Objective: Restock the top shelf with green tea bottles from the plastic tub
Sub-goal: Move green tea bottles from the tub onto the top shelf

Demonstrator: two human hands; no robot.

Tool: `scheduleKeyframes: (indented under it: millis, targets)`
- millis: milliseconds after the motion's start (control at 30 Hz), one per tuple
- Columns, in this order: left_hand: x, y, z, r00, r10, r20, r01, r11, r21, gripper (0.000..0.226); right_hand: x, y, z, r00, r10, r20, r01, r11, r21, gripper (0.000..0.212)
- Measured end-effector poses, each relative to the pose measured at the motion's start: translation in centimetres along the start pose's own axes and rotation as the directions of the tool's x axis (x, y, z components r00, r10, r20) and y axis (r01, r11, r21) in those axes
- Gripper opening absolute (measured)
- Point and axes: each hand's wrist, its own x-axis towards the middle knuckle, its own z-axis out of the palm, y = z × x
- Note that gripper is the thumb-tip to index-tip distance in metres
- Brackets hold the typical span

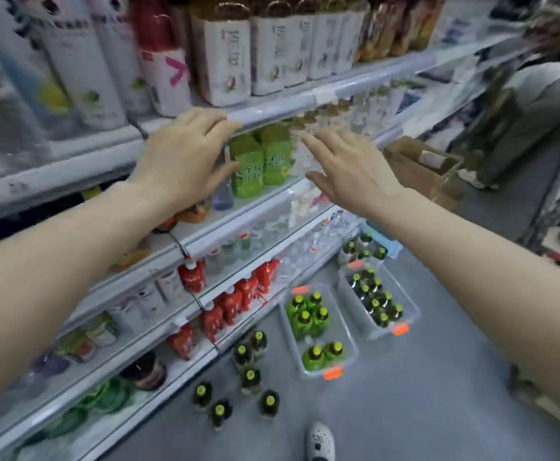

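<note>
**Left-hand grip** (185, 154): fingers curved over the pale front rail of the upper shelf (305, 101), thumb against the side of a green-labelled tea bottle. Whether it grasps the bottle or only touches it cannot be told.

**Right-hand grip** (351, 171): released, fingers straight and spread, holding nothing, just beside clear pale-labelled bottles (305, 154).

**Green-labelled tea bottles** (262, 158): two stand upright, touching, at the front of the shelf between the two hands, under that rail.

**Tall white-labelled bottles** (225, 61): a row on the shelf above.

**Red-labelled bottles** (232, 301): on lower shelves.

**Clear plastic tub with orange clips** (350, 341): on the grey floor (421, 410) near the shelf base, part-filled with upright green tea bottles with yellow-green caps (308, 314).

**Second clear tub** (411, 311): just beside it, holding darker bottles.

**Loose dark bottles** (250, 377): standing on the floor nearer the white shoe (320, 440).
</note>
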Motion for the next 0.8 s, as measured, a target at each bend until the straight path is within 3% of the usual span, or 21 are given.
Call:
scheduleKeyframes:
  millis: [333,667,800]
  targets:
    - [2.0,9.5,21.8,0.935,-0.121,0.332,0.182,0.970,-0.160,0.055,-7.7,11.0,18.5,0.965,-0.054,0.258,-0.003,0.976,0.217,0.058]
    - [-3.4,14.6,39.6,0.832,-0.153,0.534,0.329,0.910,-0.252,0.055,-15.4,9.5,37.8,0.904,-0.079,0.419,-0.107,0.909,0.402,0.053]
    - [-6.3,17.0,47.8,0.751,-0.147,0.644,0.406,0.871,-0.275,0.060,-19.8,8.3,46.5,0.851,-0.055,0.523,-0.209,0.877,0.432,0.057]
